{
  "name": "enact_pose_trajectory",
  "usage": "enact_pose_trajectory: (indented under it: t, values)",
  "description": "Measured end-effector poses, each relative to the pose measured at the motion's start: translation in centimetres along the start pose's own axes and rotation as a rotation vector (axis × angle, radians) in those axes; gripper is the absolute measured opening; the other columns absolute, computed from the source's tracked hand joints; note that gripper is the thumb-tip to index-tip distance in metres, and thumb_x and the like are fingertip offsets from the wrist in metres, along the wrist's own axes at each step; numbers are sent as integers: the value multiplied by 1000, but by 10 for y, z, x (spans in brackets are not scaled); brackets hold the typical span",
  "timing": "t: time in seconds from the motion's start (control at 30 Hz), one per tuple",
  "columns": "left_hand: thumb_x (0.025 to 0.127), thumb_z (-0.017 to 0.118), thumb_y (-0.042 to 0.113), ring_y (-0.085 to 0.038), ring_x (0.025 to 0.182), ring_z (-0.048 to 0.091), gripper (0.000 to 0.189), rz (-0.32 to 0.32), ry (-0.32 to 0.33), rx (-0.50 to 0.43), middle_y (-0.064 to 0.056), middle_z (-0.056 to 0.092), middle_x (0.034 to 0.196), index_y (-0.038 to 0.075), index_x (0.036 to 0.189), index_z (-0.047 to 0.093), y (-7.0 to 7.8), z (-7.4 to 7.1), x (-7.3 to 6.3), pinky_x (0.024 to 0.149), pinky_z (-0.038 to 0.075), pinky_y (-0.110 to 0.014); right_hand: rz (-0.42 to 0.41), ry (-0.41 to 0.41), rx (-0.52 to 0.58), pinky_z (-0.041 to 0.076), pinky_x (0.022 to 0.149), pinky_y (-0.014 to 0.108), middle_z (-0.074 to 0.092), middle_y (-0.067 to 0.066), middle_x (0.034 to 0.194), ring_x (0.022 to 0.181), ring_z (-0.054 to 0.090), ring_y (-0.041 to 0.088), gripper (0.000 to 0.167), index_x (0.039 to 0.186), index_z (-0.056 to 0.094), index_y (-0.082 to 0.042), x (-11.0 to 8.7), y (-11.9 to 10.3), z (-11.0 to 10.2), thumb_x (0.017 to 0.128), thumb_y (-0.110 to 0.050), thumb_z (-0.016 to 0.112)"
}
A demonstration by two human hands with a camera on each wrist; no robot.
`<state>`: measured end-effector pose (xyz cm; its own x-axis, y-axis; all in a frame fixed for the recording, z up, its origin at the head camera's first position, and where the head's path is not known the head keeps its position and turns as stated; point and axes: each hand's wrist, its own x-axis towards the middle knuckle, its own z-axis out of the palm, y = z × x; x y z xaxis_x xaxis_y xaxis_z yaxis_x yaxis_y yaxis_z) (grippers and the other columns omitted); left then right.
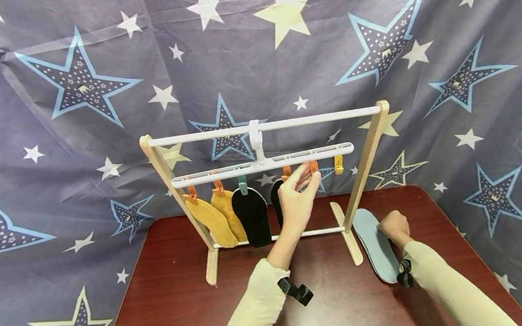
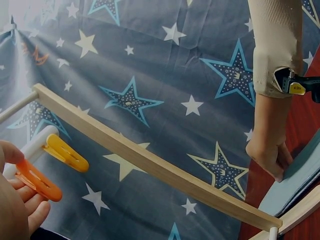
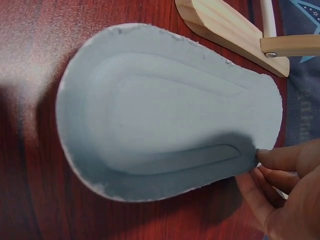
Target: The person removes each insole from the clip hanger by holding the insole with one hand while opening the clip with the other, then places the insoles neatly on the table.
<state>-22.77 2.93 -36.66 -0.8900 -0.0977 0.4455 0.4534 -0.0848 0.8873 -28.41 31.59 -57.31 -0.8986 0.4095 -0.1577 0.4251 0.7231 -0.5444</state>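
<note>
Head: left hand (image 1: 296, 201) pinches orange clip (image 1: 313, 167) on white hanger (image 1: 261, 164); right hand (image 1: 394, 226) grips pale blue insole (image 1: 374, 246) beside right end of rack (image 1: 365, 167). Left wrist: same clip held, yellow clip (image 2: 67, 153) near it. Right wrist: insole pinched at narrow end's edge, over worktop (image 3: 30, 180); can't tell if touching.

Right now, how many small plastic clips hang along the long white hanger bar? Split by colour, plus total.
Orange plastic clips: 4 (one pinched by the left hand)
Teal-green plastic clip: 1
Yellow plastic clip: 1
Total: 6
</note>
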Motion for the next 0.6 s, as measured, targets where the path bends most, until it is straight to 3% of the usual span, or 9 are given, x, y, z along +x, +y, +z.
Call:
enact_pose_trajectory:
  t: [0.3, 0.47, 0.6]
  values:
    - [91, 72, 3, -36, 113, 70, 37, 0, 13, -10, -26, 71, 121, -7, 127, 67, -34, 3, 7, 99, 55, -51, -5, 16, 23, 54, 57, 43, 70, 34, 92, 75, 66, 38, 21, 78, 68, 6, -3, 0, -3, 77, -14, 75]
    - [92, 74, 10, -34, 113, 71, 38, 27, 5, -28, -23, 72, 121, -4, 126, 69, -36, 2, 8, 99, 56, -50, -54, 26, 60, 51, 52, 38, 70, 20, 73, 66, 65, 31, 17, 69, 67, -1, -3, 0, -7, 78, -14, 75]
    - [92, 72, 6, -37, 114, 70, 37, 27, 7, -33, -26, 71, 121, -7, 126, 67, -29, 2, 6, 100, 56, -51, -109, 21, 121, 43, 47, 30, 63, 2, 54, 51, 58, 17, 18, 79, 74, 3, -3, -3, -13, 83, -15, 72]
